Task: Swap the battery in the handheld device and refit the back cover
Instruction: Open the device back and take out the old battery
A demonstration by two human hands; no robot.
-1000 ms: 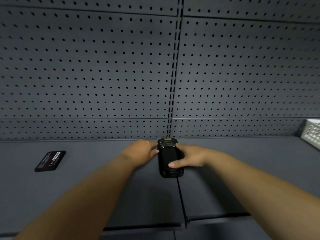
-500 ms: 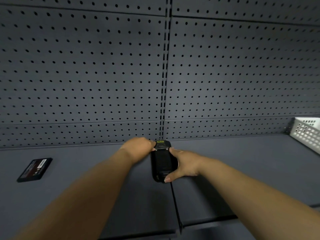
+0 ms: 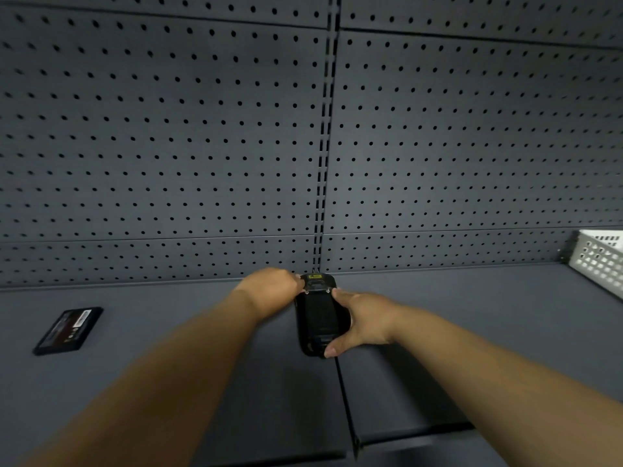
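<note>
The shelf [image 3: 168, 332] and the pegboard [image 3: 168, 146] behind it look like matt grey painted metal, smooth. The handheld device [image 3: 318, 318] is black plastic with a dull sheen. At far right, the white basket [image 3: 600, 264] is perforated, its material unclear. The battery [image 3: 69, 330] at left carries a glossy label.

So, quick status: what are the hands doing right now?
Left hand at the device's top end. Right hand gripping its side. Device lying back-up on the shelf. Loose battery far left, nothing in the way.
</note>
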